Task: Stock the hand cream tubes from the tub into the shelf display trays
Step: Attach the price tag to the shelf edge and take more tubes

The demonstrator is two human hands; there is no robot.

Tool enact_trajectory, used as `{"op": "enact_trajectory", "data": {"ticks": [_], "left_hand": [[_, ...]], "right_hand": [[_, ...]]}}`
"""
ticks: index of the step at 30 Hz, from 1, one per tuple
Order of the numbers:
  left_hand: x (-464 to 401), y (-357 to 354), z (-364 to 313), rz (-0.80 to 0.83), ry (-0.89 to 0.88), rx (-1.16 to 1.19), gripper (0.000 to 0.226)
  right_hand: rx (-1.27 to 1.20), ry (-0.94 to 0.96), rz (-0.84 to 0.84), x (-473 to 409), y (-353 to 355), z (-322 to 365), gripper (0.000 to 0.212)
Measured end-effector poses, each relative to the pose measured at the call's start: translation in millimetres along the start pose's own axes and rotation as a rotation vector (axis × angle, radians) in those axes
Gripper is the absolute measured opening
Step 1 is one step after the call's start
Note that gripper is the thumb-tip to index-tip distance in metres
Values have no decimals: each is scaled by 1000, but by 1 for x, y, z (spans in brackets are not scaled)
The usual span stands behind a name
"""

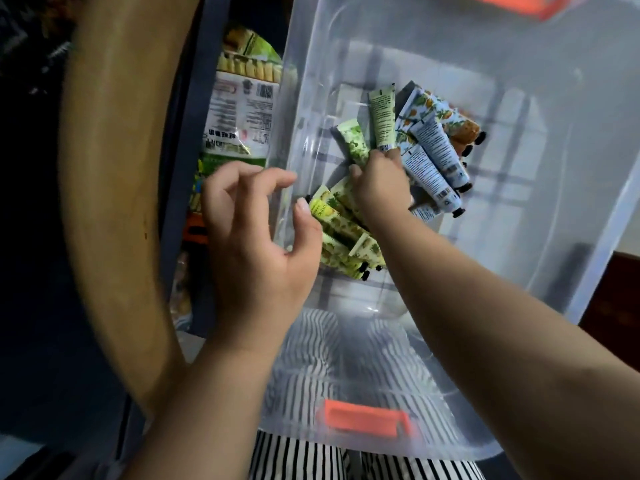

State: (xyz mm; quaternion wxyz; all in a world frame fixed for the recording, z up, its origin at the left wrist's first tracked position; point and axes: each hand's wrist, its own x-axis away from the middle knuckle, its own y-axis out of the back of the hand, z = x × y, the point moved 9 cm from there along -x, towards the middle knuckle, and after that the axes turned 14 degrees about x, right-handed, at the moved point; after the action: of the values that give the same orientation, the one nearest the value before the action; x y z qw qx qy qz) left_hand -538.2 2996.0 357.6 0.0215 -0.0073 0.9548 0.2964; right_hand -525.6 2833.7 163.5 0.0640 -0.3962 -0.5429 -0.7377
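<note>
Shop stockroom or aisle, packaged snack bags (239, 109) stacked beside a clear plastic tub (485, 98) of boxed-up stock

Tubes (429, 157) lie in the tub (519, 98), snack packets (242, 109) to its left.

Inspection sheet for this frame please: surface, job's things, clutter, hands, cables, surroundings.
Surface: clear plastic tub with orange latches, resting over striped fabric.
Job's things: green tubes lower left in the tub, blue and orange patterned tubes to the right; display trays not in view.
Clutter: snack packets left of the tub.
Hands: right hand inside the tub, gripping green tubes; left hand by the tub's left wall, fingers loosely curled, holding nothing.
Cables: nothing seen.
Surroundings: curved wooden edge at left; dim.
</note>
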Motion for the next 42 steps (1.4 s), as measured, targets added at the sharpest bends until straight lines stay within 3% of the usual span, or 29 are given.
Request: {"op": "enact_trajectory", "data": {"ticks": [5, 10, 14, 16, 20, 22, 25, 30, 36, 39, 42], "left_hand": [[-1, -1, 2, -6, -7, 54, 26], [-3, -1, 20, -13, 141, 198, 31], [-3, -1, 18, -21, 124, 171, 35], [-3, 0, 16, -18, 132, 141, 36], [-3, 8, -17, -35, -66, -17, 30], [-5, 2, -36, -5, -133, 31, 26], [-14, -34, -30, 120, 113, 270, 26], [-15, -118, 38, 220, 673, 268, 26], [-32, -200, 97, 233, 751, 192, 42], [-44, -210, 104, 227, 691, 61, 49], [-46, -203, 105, 229, 760, 147, 46]], "right_hand": [[-160, -43, -17, -11, 2, -5, 33], [-525, -62, 3, -1, 8, -24, 28], [-904, -100, 112, 22, 15, -46, 19], [-972, -128, 98, 30, 25, -59, 17], [-1100, -194, 54, 50, 50, -84, 5], [-1145, -199, 51, 59, 62, -91, 6], [-1189, -229, 38, 69, 69, -98, 9], [-1399, -344, 36, 73, 62, -109, 17], [-1446, -436, 124, 67, 30, -107, 14], [-1400, -442, 146, 64, 21, -111, 14], [-1412, -410, 164, 63, 20, -108, 15]]}}
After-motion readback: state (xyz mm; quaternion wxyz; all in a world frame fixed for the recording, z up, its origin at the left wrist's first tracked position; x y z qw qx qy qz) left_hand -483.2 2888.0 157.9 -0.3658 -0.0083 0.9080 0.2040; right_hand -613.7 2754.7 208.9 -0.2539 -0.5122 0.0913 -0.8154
